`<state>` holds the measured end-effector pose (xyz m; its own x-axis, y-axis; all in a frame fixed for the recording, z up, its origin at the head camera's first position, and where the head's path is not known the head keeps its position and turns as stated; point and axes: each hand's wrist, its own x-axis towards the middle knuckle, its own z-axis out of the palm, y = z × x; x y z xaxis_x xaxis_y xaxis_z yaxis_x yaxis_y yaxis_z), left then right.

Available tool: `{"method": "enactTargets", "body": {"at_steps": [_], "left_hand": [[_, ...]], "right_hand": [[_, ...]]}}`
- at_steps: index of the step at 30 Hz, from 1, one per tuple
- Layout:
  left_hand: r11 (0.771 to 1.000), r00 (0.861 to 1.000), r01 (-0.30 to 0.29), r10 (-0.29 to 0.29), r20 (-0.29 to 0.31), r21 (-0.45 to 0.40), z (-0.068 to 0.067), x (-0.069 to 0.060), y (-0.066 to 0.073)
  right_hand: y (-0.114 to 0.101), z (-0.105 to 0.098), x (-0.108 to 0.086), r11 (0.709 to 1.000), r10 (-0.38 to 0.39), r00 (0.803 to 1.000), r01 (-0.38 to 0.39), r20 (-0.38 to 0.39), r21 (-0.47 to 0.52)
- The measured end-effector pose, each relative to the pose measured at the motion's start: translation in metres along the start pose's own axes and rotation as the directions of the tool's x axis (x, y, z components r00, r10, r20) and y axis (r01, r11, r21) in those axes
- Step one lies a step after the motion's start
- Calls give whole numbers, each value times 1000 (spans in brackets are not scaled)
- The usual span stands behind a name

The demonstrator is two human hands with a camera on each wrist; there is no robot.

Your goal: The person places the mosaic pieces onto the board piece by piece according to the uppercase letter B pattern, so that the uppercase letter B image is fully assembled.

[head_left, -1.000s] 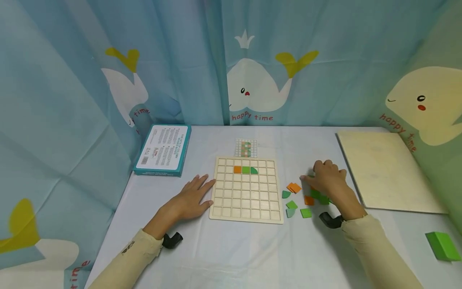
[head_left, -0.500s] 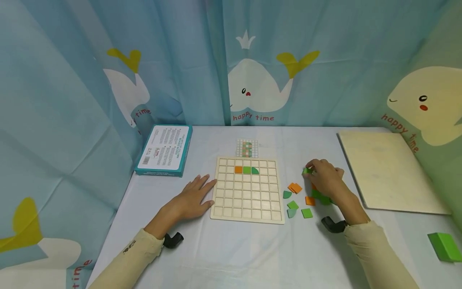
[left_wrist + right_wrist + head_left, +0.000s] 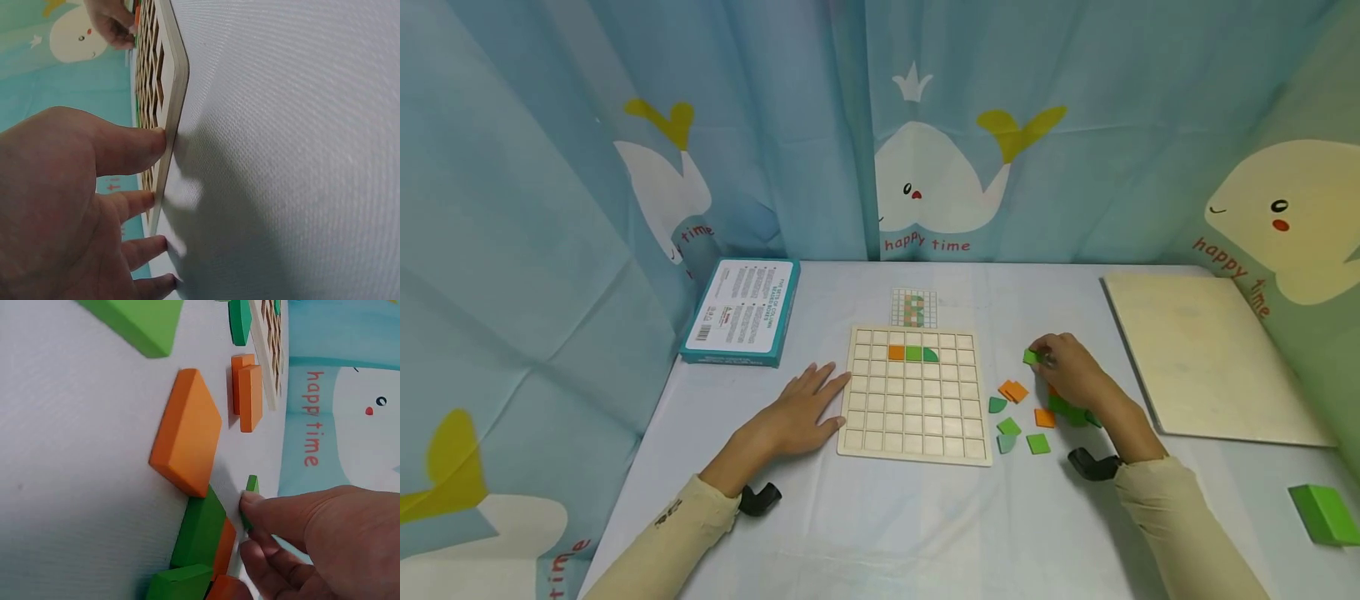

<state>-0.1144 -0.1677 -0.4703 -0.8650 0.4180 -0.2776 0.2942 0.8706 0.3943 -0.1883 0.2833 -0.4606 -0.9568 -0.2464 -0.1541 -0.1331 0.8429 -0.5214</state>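
Right hand (image 3: pixel 1070 368) pinches flat green tile (image 3: pixel 1031 357), right of centre.
Left hand (image 3: pixel 797 412), fingers spread, touches beige wooden grid board (image 3: pixel 913 410); cells contain three tiles (image 3: pixel 913 353).

From my head, one camera looks forward and down over my left hand (image 3: pixel 799 412), my right hand (image 3: pixel 1072 372), the grid board (image 3: pixel 913 402) and the curtain (image 3: pixel 805 150) beyond. My wrist cameras sit low and close, their pictures turned sideways: the left looks past that hand along the board's edge, the right across the tiles (image 3: pixel 192 437) toward the curtain. All three share the board and my right hand.
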Motion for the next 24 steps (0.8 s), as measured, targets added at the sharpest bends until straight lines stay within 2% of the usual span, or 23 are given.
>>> {"method": "enactTargets", "body": {"at_steps": [7, 13, 19, 21, 24], "left_hand": [[1000, 1000, 3, -4, 5, 7, -1, -1, 1], [1000, 1000, 0, 0, 2, -2, -2, -1, 1], [1000, 1000, -2, 2, 2, 0, -1, -1, 0], [1000, 1000, -2, 2, 1, -2, -1, 0, 0], [1000, 1000, -2, 2, -1, 0, -1, 0, 1]], "right_hand": [[-5, 8, 9, 999, -21, 1000, 22, -23, 32], [-23, 18, 24, 998, -49, 997, 51, -57, 40], [-60, 32, 35, 987, -138, 990, 139, -24, 77], [-74, 38, 36, 979, -185, 983, 185, -2, 84], [-93, 49, 36, 959, -280, 960, 279, 15, 60]]}}
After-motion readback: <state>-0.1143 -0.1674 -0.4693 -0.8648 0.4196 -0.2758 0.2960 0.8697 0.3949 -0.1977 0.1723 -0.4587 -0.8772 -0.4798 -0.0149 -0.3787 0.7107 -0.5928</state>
